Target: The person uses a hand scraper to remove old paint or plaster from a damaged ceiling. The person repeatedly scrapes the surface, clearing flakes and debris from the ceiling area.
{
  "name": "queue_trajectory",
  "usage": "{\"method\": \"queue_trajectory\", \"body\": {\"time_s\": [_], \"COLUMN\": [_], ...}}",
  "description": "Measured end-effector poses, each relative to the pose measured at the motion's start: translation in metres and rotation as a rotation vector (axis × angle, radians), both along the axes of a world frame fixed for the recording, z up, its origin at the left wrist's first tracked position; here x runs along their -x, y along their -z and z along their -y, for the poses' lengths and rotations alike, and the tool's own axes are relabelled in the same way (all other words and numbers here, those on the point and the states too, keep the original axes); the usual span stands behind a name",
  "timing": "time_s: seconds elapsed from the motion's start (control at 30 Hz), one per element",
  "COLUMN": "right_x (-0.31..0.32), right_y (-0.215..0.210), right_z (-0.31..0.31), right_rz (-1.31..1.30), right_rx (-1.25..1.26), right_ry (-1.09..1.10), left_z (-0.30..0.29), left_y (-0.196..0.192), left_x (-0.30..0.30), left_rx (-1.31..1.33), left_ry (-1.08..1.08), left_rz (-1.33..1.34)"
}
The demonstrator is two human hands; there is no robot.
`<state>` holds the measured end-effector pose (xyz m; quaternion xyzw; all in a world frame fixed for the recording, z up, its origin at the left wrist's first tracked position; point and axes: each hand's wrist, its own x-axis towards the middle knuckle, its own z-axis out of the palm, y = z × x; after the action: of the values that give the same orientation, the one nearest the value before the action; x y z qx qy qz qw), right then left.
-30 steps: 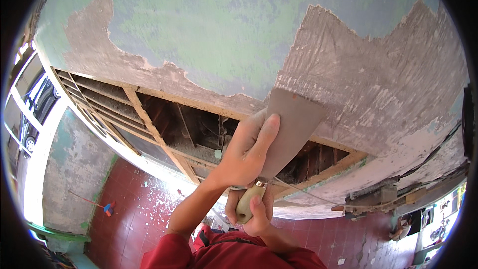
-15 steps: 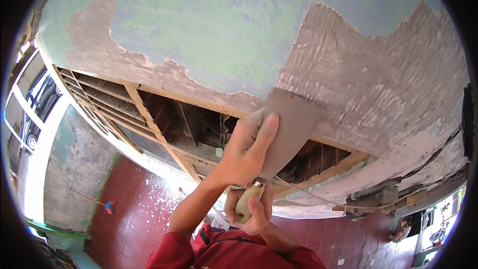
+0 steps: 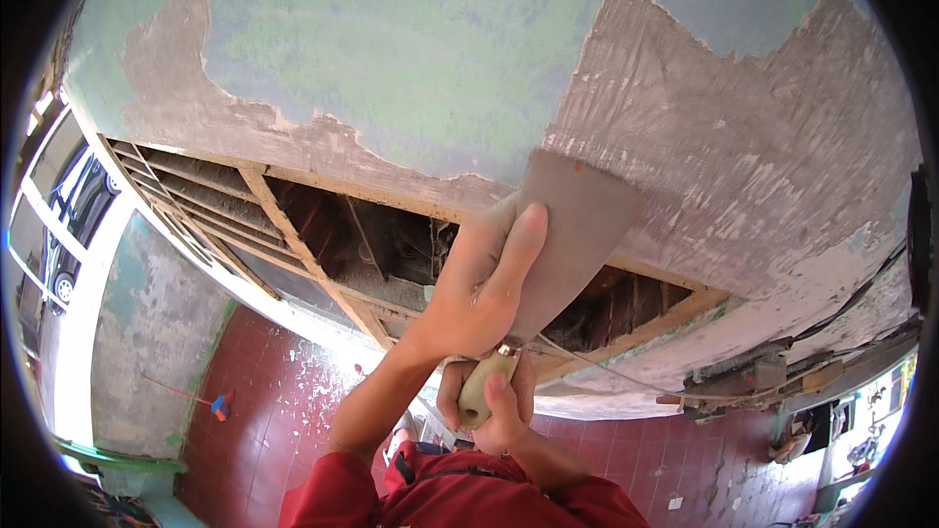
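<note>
A wide putty knife [image 3: 575, 235] with a grey metal blade and a pale handle is in both my hands. My right hand [image 3: 504, 411] is closed around the handle, thumb along its near side. Higher up, my left hand [image 3: 479, 279] grips the blade's left side, its thumb flat on the metal face and the other fingers mostly hidden. The blade's broad far edge lies at the wall, where green-blue paint [image 3: 381, 59] meets a bare grey-brown scraped patch [image 3: 704, 127]. Another scraped strip [image 3: 264, 122] runs along the paint's lower left border.
Below the painted surface, wooden framing [image 3: 303, 254] borders dark openings. Loose cables [image 3: 861, 284] and a wooden ledge [image 3: 743, 381] are at the right. On the red tiled floor [image 3: 264, 391] lie pale paint flakes and a red-and-blue object [image 3: 222, 405] on a thin stick. Parked cars [image 3: 73, 225] show at far left.
Both hands and the putty knife's far edge have moved slightly upward in view, and the blade edge is blurred. The wall has also shifted up a little in the picture. Both grips stay the same.
</note>
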<state>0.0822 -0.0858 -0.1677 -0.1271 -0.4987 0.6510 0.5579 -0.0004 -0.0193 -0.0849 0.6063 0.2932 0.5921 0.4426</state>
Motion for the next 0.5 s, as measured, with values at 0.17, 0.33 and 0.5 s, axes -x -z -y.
{"method": "queue_trajectory", "body": {"time_s": [0.17,0.33,0.5], "right_x": [-0.002,0.006,-0.003], "right_y": [0.005,-0.007,-0.003], "right_z": [0.009,-0.001,0.008], "right_rz": [-0.016,-0.032,0.045], "right_rx": [0.046,-0.043,0.013], "right_ry": [0.024,0.001,0.009], "left_z": [0.003,0.002,0.0], "left_y": [0.002,-0.009,0.008], "left_x": [-0.006,0.001,-0.009], "left_rx": [-0.016,0.035,-0.105], "left_ry": [0.001,0.057,-0.051], "left_rz": [0.036,0.031,0.031]}}
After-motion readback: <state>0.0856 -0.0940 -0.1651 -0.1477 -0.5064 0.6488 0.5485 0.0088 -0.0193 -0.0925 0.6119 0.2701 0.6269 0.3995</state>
